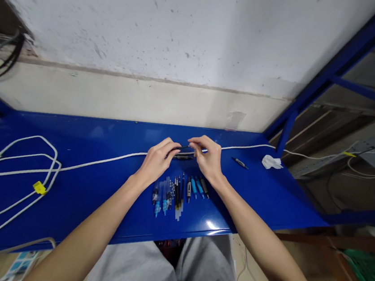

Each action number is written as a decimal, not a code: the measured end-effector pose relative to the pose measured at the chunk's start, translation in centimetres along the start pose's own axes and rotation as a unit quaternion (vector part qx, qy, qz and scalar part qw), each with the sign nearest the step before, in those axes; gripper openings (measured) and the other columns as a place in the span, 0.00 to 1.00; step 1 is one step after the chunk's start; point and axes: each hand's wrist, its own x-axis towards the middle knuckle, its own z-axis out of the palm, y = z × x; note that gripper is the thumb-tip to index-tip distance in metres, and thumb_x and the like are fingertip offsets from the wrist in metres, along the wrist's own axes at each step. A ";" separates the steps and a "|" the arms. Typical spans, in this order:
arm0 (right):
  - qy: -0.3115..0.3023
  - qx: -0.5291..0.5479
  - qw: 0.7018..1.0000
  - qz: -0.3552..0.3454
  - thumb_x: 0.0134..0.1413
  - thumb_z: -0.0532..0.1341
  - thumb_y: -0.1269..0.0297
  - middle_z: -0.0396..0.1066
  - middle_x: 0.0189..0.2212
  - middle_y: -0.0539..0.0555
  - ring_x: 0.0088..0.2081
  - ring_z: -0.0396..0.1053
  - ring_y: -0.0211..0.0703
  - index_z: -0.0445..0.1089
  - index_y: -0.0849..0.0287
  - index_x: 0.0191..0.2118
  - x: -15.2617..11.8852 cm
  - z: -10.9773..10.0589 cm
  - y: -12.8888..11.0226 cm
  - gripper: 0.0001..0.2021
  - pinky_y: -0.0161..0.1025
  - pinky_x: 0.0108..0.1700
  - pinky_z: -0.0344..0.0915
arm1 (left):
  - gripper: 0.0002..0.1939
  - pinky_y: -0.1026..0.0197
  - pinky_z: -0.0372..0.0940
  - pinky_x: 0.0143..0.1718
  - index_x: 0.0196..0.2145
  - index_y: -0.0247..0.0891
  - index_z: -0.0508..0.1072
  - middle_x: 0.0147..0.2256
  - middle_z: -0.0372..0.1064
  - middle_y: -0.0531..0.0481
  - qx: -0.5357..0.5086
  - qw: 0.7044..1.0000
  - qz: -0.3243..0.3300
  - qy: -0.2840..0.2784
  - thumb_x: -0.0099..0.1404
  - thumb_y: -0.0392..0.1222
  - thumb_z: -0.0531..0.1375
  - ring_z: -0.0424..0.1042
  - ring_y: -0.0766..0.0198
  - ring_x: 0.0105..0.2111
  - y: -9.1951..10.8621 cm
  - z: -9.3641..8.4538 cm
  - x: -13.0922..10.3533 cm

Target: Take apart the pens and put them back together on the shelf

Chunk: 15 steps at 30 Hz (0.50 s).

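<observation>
My left hand is closed around a thin black pen refill, held level a little above the table. At its other end the fingertips of my right hand are pinched; whether a small part such as a spring sits in them is too small to tell. Just below my hands lies a dark pen barrel piece. Nearer to me are clear pen barrels, several small springs, a row of refills, and grey and light-blue pen front parts.
A white cable runs across the blue table behind my hands and loops at the left, with a yellow tag. On the right lie a grey pen part and a crumpled white tissue. A wall closes off the back.
</observation>
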 end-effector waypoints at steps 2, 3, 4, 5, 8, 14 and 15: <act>-0.025 0.011 0.999 0.021 0.66 0.62 0.59 0.76 0.33 0.52 0.28 0.70 0.39 0.77 0.56 0.43 0.1 0.2 -0.2 0.09 0.37 0.36 0.69 | 0.13 0.63 0.63 0.38 0.47 0.41 0.76 0.40 0.73 0.48 0.025 0.999 0.002 -0.022 0.77 0.45 0.53 0.73 0.63 0.37 0.3 0.0 -0.1; -0.047 0.017 0.998 0.032 0.65 0.63 0.57 0.76 0.30 0.51 0.27 0.70 0.39 0.77 0.55 0.46 0.3 0.1 -0.3 0.10 0.37 0.35 0.69 | 0.13 0.63 0.62 0.37 0.46 0.41 0.76 0.39 0.73 0.49 0.038 0.999 0.000 -0.025 0.77 0.45 0.52 0.73 0.63 0.36 0.4 0.0 -0.1; -0.065 0.022 0.997 0.044 0.65 0.63 0.55 0.75 0.28 0.49 0.26 0.70 0.39 0.76 0.55 0.49 0.4 -0.2 -0.3 0.13 0.37 0.34 0.68 | 0.14 0.63 0.61 0.36 0.44 0.41 0.76 0.38 0.73 0.49 0.048 0.999 -0.004 -0.023 0.77 0.46 0.52 0.72 0.64 0.35 0.4 0.0 -0.1; -0.073 0.022 0.995 0.059 0.65 0.63 0.53 0.74 0.27 0.49 0.26 0.70 0.39 0.74 0.54 0.52 0.5 -0.9 -0.1 0.16 0.36 0.34 0.68 | 0.14 0.63 0.61 0.36 0.42 0.41 0.76 0.37 0.73 0.49 0.054 0.998 -0.010 -0.016 0.77 0.46 0.52 0.72 0.64 0.35 0.4 0.0 -0.2; -0.009 -0.048 0.993 0.106 0.64 0.61 0.49 0.76 0.33 0.53 0.32 0.73 0.44 0.71 0.56 0.55 0.2 -5.0 1.8 0.21 0.39 0.37 0.69 | 0.14 0.62 0.60 0.35 0.40 0.41 0.76 0.36 0.74 0.50 0.055 0.998 -0.026 0.010 0.77 0.45 0.52 0.73 0.64 0.35 0.4 0.1 -0.2; -0.116 -0.336 0.919 0.170 0.59 0.64 0.57 0.72 0.42 0.62 0.40 0.71 0.52 0.75 0.59 0.46 -3.3 -14.5 6.9 0.14 0.46 0.43 0.67 | 0.15 0.62 0.58 0.32 0.38 0.41 0.76 0.33 0.73 0.50 0.057 0.998 -0.022 0.026 0.77 0.46 0.53 0.72 0.63 0.32 0.3 0.5 -0.2; -0.132 -0.345 0.913 0.174 0.60 0.62 0.60 0.72 0.40 0.61 0.38 0.70 0.50 0.75 0.59 0.44 -4.0 -14.8 6.8 0.11 0.45 0.41 0.66 | 0.15 0.62 0.58 0.32 0.38 0.41 0.76 0.33 0.73 0.50 0.056 0.998 -0.018 0.023 0.77 0.46 0.53 0.72 0.63 0.32 0.3 0.6 -0.2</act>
